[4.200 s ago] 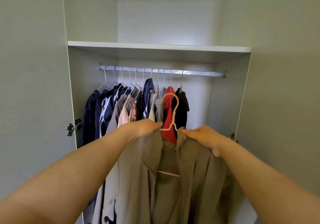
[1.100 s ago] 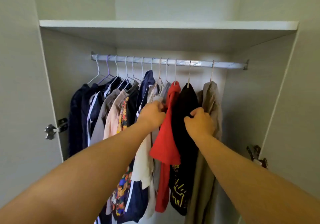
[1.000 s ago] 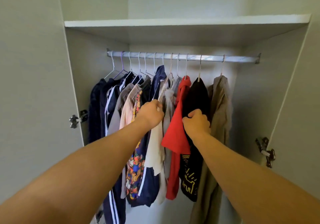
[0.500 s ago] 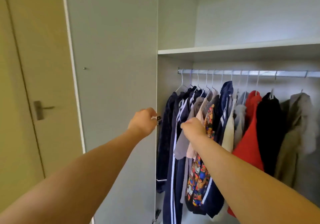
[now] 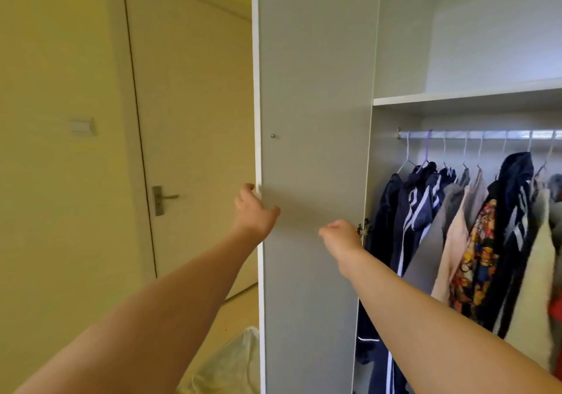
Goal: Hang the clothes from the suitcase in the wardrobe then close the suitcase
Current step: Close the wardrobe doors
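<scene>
My left hand [image 5: 257, 208] is on the long free edge of the wardrobe door [image 5: 313, 104]. My fingers bend round the edge to the far side and my thumb lies on the side I can see. My right hand [image 5: 340, 237] is in front of the same door, close to the hinge [image 5: 363, 229]. Its fingers are a little bent and it holds nothing.

The clothes [image 5: 474, 226] are in the wardrobe [image 5: 398, 44], hanging in a row from the rail [image 5: 474, 134]. The suitcase is not in my view.

I think the door is hard and flat and will not bend. It is tall, but it turns on its hinge, so it should swing with a small pull. The free edge, far from the hinge, is the best place to hold it. I should keep my right hand away from the hinge side so it does not get nipped. The clothes are soft and light, and a sleeve could get caught in the gap.
</scene>
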Demonstrator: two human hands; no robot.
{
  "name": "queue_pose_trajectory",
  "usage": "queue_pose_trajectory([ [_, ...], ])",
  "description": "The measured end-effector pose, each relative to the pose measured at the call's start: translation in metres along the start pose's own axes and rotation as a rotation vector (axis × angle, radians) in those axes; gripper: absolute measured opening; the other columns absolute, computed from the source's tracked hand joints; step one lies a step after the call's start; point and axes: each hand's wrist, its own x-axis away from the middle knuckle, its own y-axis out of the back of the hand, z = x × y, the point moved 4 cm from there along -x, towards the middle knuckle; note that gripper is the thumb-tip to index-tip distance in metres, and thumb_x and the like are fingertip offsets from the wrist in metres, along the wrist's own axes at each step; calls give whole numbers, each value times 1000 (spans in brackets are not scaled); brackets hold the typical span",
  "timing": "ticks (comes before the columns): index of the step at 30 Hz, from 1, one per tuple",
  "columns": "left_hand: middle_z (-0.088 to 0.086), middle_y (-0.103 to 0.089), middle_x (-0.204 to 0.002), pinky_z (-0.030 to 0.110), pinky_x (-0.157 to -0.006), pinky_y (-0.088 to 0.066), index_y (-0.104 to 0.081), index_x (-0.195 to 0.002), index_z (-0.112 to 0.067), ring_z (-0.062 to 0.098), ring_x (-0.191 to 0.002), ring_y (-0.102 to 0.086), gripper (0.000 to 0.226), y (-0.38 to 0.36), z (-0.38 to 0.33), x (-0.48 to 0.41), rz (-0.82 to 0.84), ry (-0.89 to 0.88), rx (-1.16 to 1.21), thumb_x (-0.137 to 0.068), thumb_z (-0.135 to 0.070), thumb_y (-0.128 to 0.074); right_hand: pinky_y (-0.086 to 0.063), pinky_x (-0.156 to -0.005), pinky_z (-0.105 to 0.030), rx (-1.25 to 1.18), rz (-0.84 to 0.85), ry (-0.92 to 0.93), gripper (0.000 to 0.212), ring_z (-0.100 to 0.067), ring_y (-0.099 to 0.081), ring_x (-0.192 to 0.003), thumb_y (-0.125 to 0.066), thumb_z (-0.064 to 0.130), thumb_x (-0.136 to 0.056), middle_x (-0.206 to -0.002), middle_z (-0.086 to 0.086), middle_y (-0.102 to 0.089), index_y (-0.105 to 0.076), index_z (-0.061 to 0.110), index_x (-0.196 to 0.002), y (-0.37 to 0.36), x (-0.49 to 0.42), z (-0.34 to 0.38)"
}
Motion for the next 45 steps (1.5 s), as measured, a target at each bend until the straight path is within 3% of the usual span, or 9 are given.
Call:
queue_pose_trajectory([
  [3,8,-38,-143,23,-91,-31,-14,-146,-6,21,-123,-42,72,-6,7,-1,233,156,359,-90,-10,-59,-33,-61,-25,-22,21,-17,3,-23,-44,-80,-49,9,-89,-80,-4,-46,-48,12,-89,-6,4,-4],
  [7,6,-45,-118,23,-83,-36,-35,-131,-8,20,-106,-43,46,-7,17,-4,222,136,318,-90,-6,-55,-24,-50,-27,-4,13,-77,23,-18,-30,-57,-45,6,-87,-65,-1,-33,-36,16,-68,8,7,-26],
  [13,-2,-55,-97,20,-70,-42,-46,-90,-20,12,-86,-53,25,-47,-4,38,279,-114,345,-86,5,-46,-29,-52,-26,-150,-100,-206,20,-19,-38,-61,-42,12,-89,-74,-4,-45,-41,17,-70,38,3,-61],
  [17,-9,-48,-123,19,-92,-40,-47,-118,-22,8,-108,-49,48,-97,-34,69,486,-339,215,-84,11,-38,-42,-61,-29,-315,-167,-225,22,-26,-55,-71,-42,18,-95,-79,-8,-58,-53,15,-76,75,4,-72],
  [22,-12,4,-158,12,-111,-8,-1,-151,-24,3,-144,-7,76,-178,-78,100,722,-622,-93,-92,2,-40,-51,-91,-46,-227,-295,-226,23,-30,-58,-88,-46,14,-93,-94,-12,-61,-53,19,-71,155,18,-99],
  [25,-5,21,-156,11,-102,-21,10,-149,-17,10,-145,-8,75,-230,-120,119,748,-749,-203,-96,-4,-40,-49,-77,-37,-210,-386,-252,27,-23,-54,-78,-46,11,-94,-81,-6,-55,-47,21,-69,219,20,-121],
  [29,2,12,-159,27,-113,-24,6,-150,-11,18,-145,-16,79,-296,-166,134,715,-917,-314,-94,-18,-49,-33,-52,-26,-153,-478,-383,25,-22,-48,-66,-41,10,-94,-78,-9,-55,-48,14,-70,285,12,-160],
  [36,-16,18,-151,36,-121,-2,20,-146,-22,10,-143,18,100,-379,-166,130,703,-908,-203,-87,-27,-61,-41,-63,-28,-33,-557,-516,25,-24,-50,-83,-41,7,-92,-94,-13,-55,-44,12,-68,359,-3,-194],
  [45,4,35,-151,37,-118,-5,18,-148,-11,23,-147,5,93,-418,-175,101,692,-1074,-524,-91,-28,-54,-39,-58,-26,3,-488,-525,18,-23,-52,-82,-42,8,-93,-93,-12,-56,-51,8,-78,350,-53,-214],
])
